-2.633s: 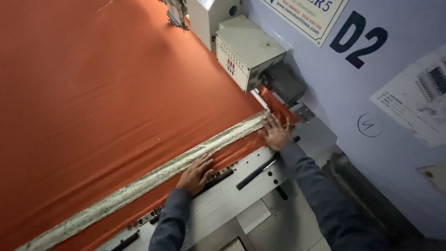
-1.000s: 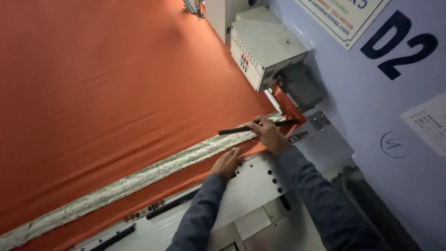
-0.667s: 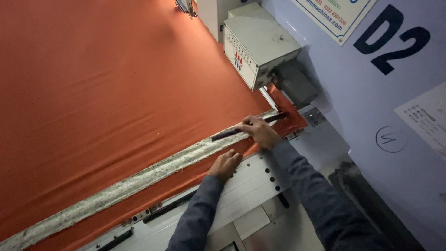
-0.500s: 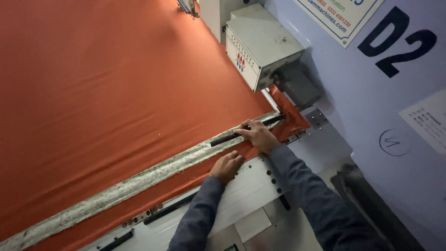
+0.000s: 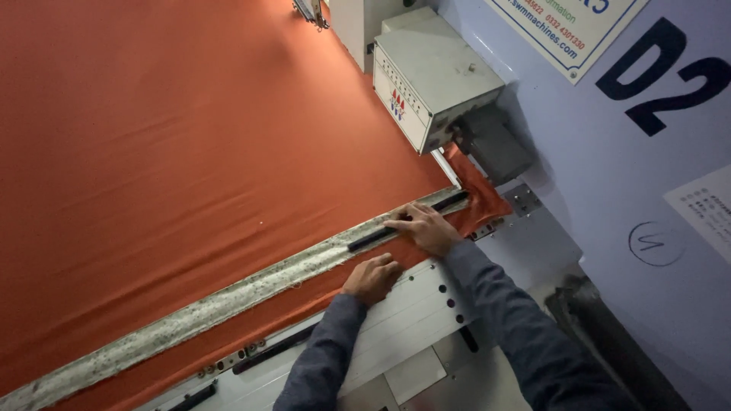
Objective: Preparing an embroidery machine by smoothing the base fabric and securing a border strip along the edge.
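My right hand (image 5: 428,229) lay flat with fingers spread, pressing a slim black rigid clamp bar (image 5: 407,222) down onto the long speckled grey frame rail (image 5: 228,301); it gripped nothing, only bore down. My left hand (image 5: 371,278) rested loosely curled, knuckles down, on the orange-red woven fabric sheet (image 5: 190,152) just below the rail, holding nothing. The bar sat along the rail's right end, near the fabric's bunched corner. I judged the bar light and stiff, best taken along its length with fingertips; the cloth was soft, thin and liable to slip or wrinkle, best held at its edge.

A white boxy control unit (image 5: 434,76) stood above the bar. On the pale lilac machine panel (image 5: 609,190) were a white blue-bordered rectangular sign (image 5: 567,30) at top, large dark painted characters (image 5: 670,72), and a white paper notice (image 5: 704,209) at right.
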